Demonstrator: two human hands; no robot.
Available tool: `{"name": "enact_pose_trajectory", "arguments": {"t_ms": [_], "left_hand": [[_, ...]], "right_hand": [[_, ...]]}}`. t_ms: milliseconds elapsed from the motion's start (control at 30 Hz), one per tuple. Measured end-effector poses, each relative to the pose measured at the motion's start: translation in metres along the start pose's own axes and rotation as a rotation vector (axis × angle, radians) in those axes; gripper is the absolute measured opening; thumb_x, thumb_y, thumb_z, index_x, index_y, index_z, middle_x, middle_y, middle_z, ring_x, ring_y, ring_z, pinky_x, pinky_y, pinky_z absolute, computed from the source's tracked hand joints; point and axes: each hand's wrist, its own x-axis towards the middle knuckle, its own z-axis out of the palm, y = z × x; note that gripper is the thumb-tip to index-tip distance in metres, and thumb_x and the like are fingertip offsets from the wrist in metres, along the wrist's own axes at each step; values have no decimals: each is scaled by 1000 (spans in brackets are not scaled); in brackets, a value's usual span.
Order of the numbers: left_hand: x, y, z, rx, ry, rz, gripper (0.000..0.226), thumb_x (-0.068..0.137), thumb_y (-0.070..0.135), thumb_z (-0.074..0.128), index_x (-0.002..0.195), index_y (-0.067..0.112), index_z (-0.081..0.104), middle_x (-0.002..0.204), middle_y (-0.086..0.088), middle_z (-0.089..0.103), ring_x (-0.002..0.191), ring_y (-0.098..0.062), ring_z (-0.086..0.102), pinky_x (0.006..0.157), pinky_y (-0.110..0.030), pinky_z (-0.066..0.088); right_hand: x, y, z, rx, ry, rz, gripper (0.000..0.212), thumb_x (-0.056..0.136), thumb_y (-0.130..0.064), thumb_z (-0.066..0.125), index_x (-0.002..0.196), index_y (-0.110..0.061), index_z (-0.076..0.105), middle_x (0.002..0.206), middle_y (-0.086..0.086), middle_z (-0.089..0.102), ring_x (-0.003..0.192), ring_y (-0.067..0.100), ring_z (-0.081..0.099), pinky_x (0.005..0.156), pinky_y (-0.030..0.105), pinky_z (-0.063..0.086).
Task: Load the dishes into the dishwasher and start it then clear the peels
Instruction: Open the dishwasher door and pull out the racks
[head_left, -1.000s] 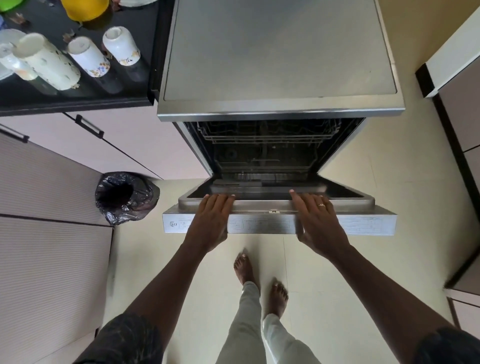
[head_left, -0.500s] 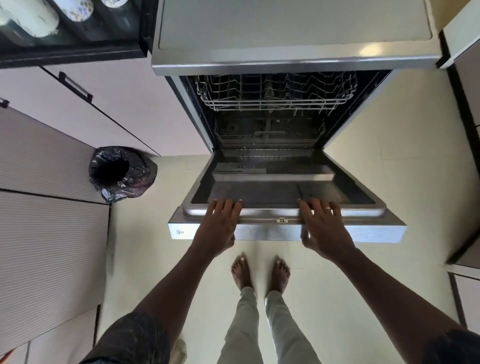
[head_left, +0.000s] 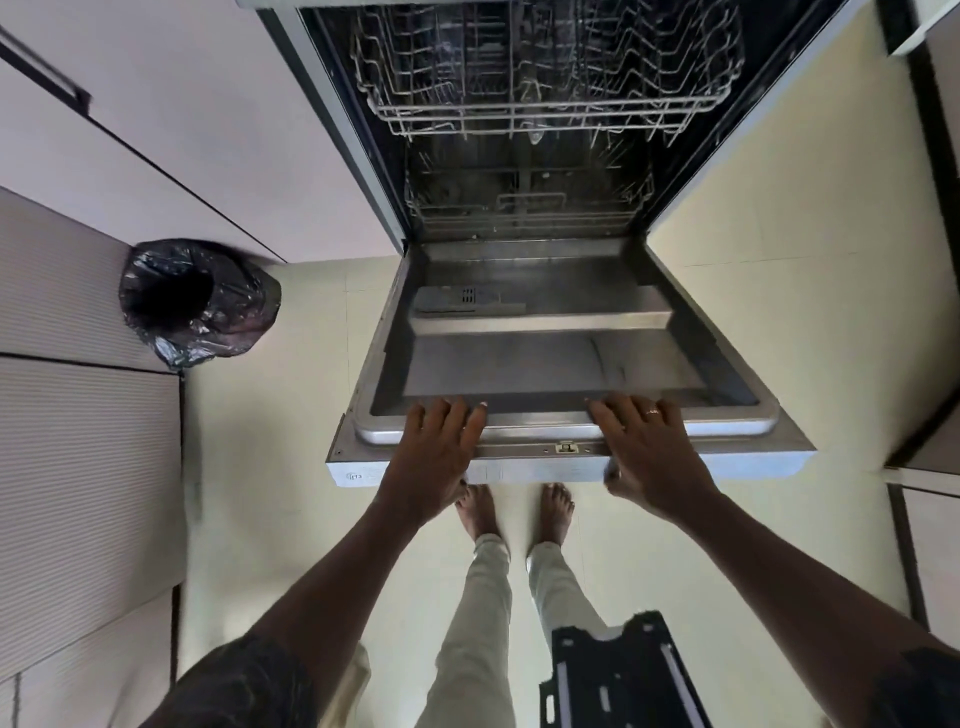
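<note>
Left hand (head_left: 436, 452): fingers straight and close together, laid flat across the near rim of the door. Thumb dropped below the edge and mostly hidden.
Right hand (head_left: 649, 457): fingers straight, slightly spread, flat on the same rim. Thumb tip against the front strip; reach underneath not visible.
Ring (head_left: 653, 412): on one right finger, too small to make out in detail.
Dishwasher door (head_left: 545, 364): swung down and open, steel inner face up, stretching away from the fingertips. Exact tilt hard to judge through the wide lens.
Latch (head_left: 565, 446): on the rim between the two hands, nearer the right fingers.
Detergent dispenser (head_left: 462, 299): on the inner face beyond the left fingertips, blurred.
Lower rack (head_left: 519, 208): inside the tub, well beyond the fingertips. Dim, contents not discernible.
Upper rack (head_left: 545, 78): farther still, above the lower one, wire frame cut off by the top edge.
Bin (head_left: 197, 301): lined with a black bag, on the floor (head_left: 311, 467) well to the left of the left fingers, against the cabinet fronts (head_left: 78, 467). Inside too dark to read.
Feet (head_left: 556, 512): bare, just behind the hands; one partly covered by the left wrist.
Black slotted plate (head_left: 623, 675): behind the right fingers, beside the forearm, cut off at the bottom. Identity unclear.
</note>
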Motion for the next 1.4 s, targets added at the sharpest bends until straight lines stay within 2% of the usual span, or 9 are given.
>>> {"name": "enact_pose_trajectory", "arguments": {"t_ms": [133, 300, 433, 600, 667, 833, 1000, 1167, 1400], "left_hand": [[-5, 10, 20, 21, 32, -19, 99, 69, 37, 83, 148, 7, 32, 134, -16, 49, 115, -37, 50, 97, -53, 41], [-11, 25, 60, 23, 42, -35, 99, 70, 32, 84, 150, 6, 31, 137, -18, 49, 120, -40, 50, 98, -55, 41], [-15, 39, 101, 49, 60, -65, 90, 74, 25, 79, 149, 4, 34, 138, -21, 49, 122, -43, 49, 100, -57, 40], [-17, 52, 160, 98, 145, -63, 67, 86, 14, 59, 148, 2, 36, 137, -25, 49, 120, -47, 50, 100, -60, 37], [-17, 56, 185, 104, 176, -73, 70, 82, 10, 64, 147, 1, 39, 137, -26, 50, 121, -48, 50, 100, -61, 38], [-14, 62, 239, 95, 232, -73, 73, 82, 15, 71, 147, 5, 41, 140, -25, 50, 125, -47, 49, 102, -60, 39], [-8, 68, 293, 65, 258, -109, 68, 87, 15, 66, 150, 10, 40, 145, -24, 48, 131, -47, 46, 106, -61, 35], [-3, 72, 329, 22, 309, -123, 54, 97, 11, 60, 149, 11, 44, 146, -23, 49, 132, -47, 46, 105, -62, 35], [5, 73, 364, -48, 255, -104, 53, 101, 4, 49, 153, 10, 39, 155, -23, 39, 138, -45, 42, 106, -62, 37]], "right_hand": [[-6, -4, 22, -28, 17, -20, 88, 65, -33, 73, 146, -15, 43, 137, 10, 49, 119, 34, 50, 95, 48, 36], [-14, -13, 68, -28, 26, -37, 93, 68, -35, 80, 149, -13, 39, 143, 15, 45, 126, 37, 46, 101, 50, 35], [-19, -19, 108, -21, 27, -48, 96, 69, -36, 83, 150, -14, 37, 147, 15, 43, 131, 38, 43, 104, 51, 34], [-22, -27, 162, 5, 37, -42, 93, 70, -30, 83, 149, -14, 37, 149, 16, 42, 136, 39, 41, 108, 53, 33], [-23, -30, 185, 16, 50, -38, 92, 70, -28, 84, 149, -14, 38, 150, 16, 43, 137, 40, 40, 109, 54, 33], [-21, -38, 234, 15, 53, -24, 94, 71, -31, 87, 149, -13, 38, 152, 17, 42, 139, 41, 39, 110, 56, 32], [-16, -43, 277, 21, 47, -10, 84, 81, -24, 80, 152, -15, 37, 155, 16, 38, 142, 41, 35, 113, 55, 30], [-8, -44, 315, 53, 37, -3, 87, 82, -21, 80, 156, -17, 34, 160, 13, 34, 146, 39, 32, 115, 54, 30], [6, -46, 360, 68, -21, 7, 93, 86, -15, 77, 161, -19, 22, 167, 10, 20, 151, 39, 23, 118, 55, 28]]}}
